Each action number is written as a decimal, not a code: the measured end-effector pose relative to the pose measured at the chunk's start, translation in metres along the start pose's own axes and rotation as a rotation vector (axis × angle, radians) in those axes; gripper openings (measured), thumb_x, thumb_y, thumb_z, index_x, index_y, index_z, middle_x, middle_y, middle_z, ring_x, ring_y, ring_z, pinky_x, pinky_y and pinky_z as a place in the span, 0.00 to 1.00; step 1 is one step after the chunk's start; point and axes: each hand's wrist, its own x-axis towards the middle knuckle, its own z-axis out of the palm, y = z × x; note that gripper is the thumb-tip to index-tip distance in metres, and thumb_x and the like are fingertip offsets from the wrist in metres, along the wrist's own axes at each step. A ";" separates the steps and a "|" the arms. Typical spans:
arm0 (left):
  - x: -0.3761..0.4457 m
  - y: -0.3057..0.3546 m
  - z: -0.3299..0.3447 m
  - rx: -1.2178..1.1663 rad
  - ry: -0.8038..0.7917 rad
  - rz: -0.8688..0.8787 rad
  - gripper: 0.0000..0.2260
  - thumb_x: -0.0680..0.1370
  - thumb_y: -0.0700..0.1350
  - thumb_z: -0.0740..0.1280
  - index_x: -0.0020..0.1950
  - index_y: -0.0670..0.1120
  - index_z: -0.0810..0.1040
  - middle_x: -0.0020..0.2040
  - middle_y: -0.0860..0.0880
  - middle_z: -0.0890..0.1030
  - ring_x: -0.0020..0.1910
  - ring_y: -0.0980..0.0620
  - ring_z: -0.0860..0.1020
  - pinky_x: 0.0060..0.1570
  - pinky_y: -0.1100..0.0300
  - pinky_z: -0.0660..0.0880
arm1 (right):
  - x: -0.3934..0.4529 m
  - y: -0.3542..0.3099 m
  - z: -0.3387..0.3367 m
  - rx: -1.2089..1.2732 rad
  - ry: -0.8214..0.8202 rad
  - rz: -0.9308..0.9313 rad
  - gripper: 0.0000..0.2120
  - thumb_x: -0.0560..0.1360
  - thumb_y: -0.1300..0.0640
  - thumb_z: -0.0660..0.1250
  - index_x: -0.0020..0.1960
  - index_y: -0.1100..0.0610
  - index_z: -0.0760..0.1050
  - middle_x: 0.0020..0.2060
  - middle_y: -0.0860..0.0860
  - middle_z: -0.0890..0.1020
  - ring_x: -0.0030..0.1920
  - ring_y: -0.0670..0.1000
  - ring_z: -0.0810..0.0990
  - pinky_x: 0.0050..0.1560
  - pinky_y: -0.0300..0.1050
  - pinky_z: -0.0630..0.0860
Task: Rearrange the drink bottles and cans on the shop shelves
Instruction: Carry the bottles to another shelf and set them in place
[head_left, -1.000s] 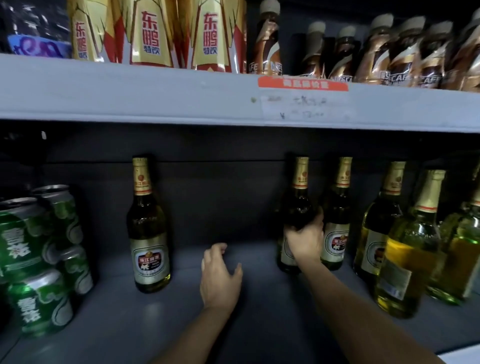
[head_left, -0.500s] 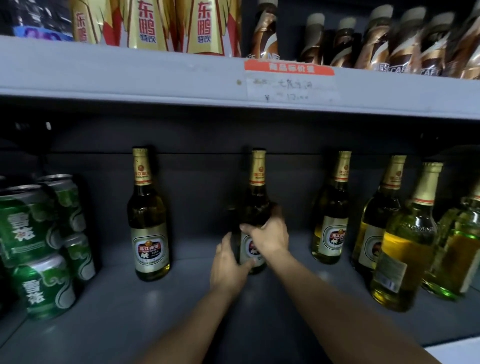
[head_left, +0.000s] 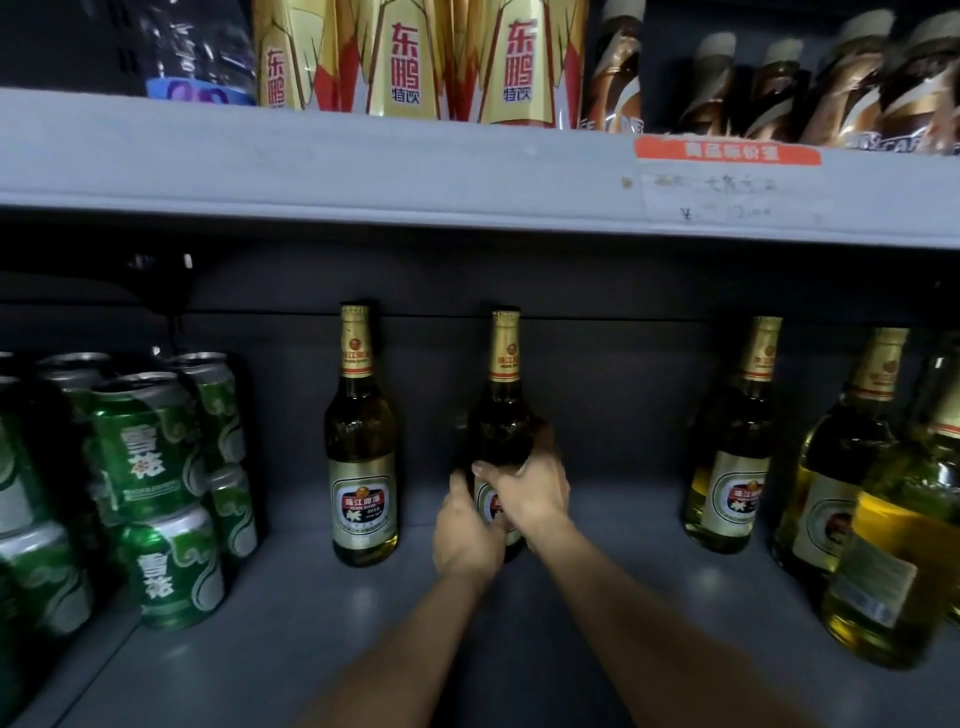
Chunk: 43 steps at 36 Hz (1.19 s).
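A dark beer bottle (head_left: 503, 410) with a gold neck foil stands upright on the grey lower shelf (head_left: 291, 634). My right hand (head_left: 530, 491) is wrapped around its body at label height. My left hand (head_left: 465, 535) presses against the bottle's lower left side. A matching beer bottle (head_left: 362, 467) stands just to the left, apart from my hands. Another bottle of the same kind (head_left: 732, 467) stands further right.
Stacked green cans (head_left: 150, 483) fill the shelf's left end. Yellow-green bottles (head_left: 883, 545) crowd the right end. The upper shelf edge (head_left: 363, 166) carries a price tag (head_left: 727, 182); gold drink packs (head_left: 405, 57) and brown coffee bottles (head_left: 852, 83) stand above it.
My right hand carried the bottle leftwards from beside the right-hand bottles to near the lone bottle. My left hand rose off the shelf and came against the bottle's side.
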 end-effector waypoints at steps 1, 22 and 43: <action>0.002 -0.001 -0.001 0.003 0.003 0.000 0.19 0.73 0.42 0.68 0.61 0.44 0.67 0.56 0.43 0.79 0.56 0.41 0.77 0.48 0.52 0.73 | 0.001 -0.001 0.002 -0.010 -0.010 -0.010 0.38 0.66 0.49 0.77 0.69 0.54 0.63 0.63 0.54 0.74 0.61 0.58 0.76 0.57 0.48 0.74; 0.011 -0.011 0.000 0.001 -0.057 0.031 0.19 0.75 0.44 0.67 0.64 0.44 0.65 0.60 0.43 0.76 0.57 0.40 0.76 0.49 0.50 0.72 | 0.000 0.001 0.008 -0.073 -0.005 -0.049 0.38 0.68 0.47 0.75 0.71 0.56 0.62 0.64 0.53 0.70 0.61 0.58 0.75 0.54 0.49 0.74; 0.011 -0.012 -0.035 0.045 -0.039 -0.001 0.16 0.76 0.43 0.68 0.60 0.41 0.68 0.55 0.41 0.79 0.55 0.42 0.78 0.50 0.57 0.71 | -0.013 0.015 0.024 -0.148 -0.238 -0.030 0.24 0.75 0.53 0.69 0.68 0.57 0.68 0.60 0.55 0.79 0.61 0.56 0.77 0.57 0.44 0.72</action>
